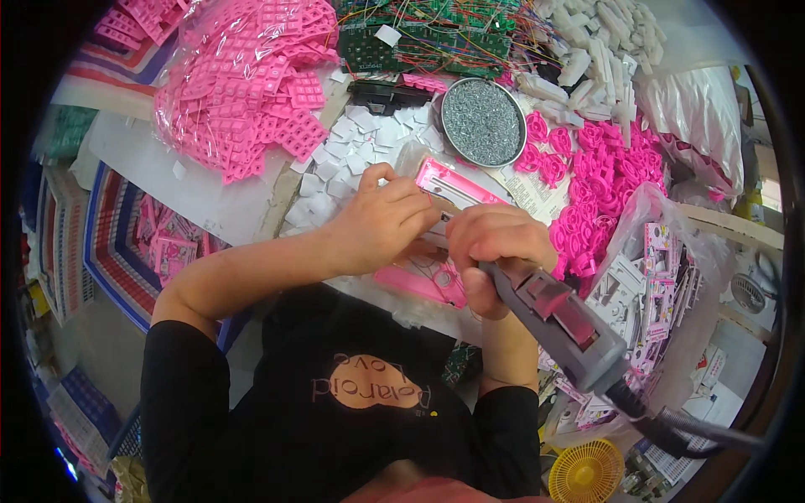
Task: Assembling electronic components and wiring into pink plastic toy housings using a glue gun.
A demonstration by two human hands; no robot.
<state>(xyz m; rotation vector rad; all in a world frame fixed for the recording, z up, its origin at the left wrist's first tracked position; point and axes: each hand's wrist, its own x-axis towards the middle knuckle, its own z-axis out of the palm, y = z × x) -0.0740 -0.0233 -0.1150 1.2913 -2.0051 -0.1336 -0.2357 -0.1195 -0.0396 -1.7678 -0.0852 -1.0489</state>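
My right hand (503,243) is wrapped round a grey electric screwdriver (599,348), whose body slants down to the right. Its tip is hidden between my hands. My left hand (381,220) is closed, with fingertips pinched beside the tip on something I cannot make out. Right behind the fingers lies a pink plastic casing (444,178) with a pale strip in it. A second pink casing piece (419,285) lies under my hands, near the table's front edge, partly covered. Beyond them stands a round metal bowl (482,121) full of small silver screws.
Small white squares (335,180) are scattered behind my left hand. Pink keypads (251,92) heap at far left, green circuit boards (428,46) with wires at the back. Pink rings (599,184) and a bag of printed parts (650,277) lie right. A cable (696,432) trails from the screwdriver.
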